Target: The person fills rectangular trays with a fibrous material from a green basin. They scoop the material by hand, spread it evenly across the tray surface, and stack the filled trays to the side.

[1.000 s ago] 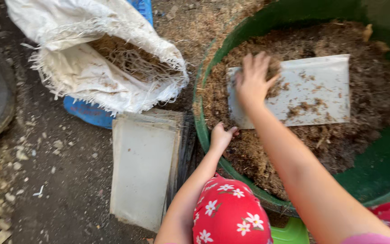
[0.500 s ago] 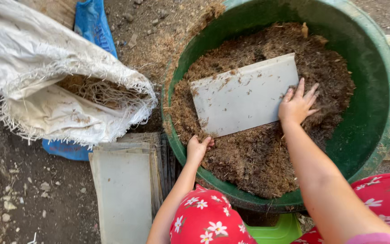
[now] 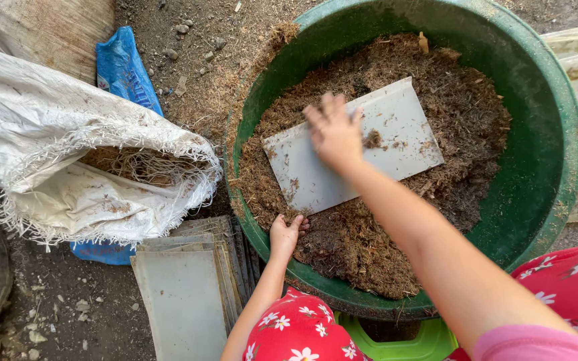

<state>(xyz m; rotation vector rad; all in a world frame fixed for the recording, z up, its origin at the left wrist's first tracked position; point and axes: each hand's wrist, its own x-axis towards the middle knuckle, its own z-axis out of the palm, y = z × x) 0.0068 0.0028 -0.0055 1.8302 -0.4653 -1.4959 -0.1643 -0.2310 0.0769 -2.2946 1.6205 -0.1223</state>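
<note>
A flat tray [image 3: 356, 154] lies on the fibrous soil [image 3: 396, 227] in the tub [image 3: 556, 167], with a stack of trays [image 3: 185, 294] on the ground near-left and an open sack [image 3: 81, 167] left of the tub.

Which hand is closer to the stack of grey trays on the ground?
Left. The left hand grips the green tub's near rim, just beside the tray stack; the right hand presses the grey tray inside the tub, farther away.

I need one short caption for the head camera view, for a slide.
Right hand presses a grey tray onto fibrous brown soil in a green tub; left hand grips its rim.
</note>
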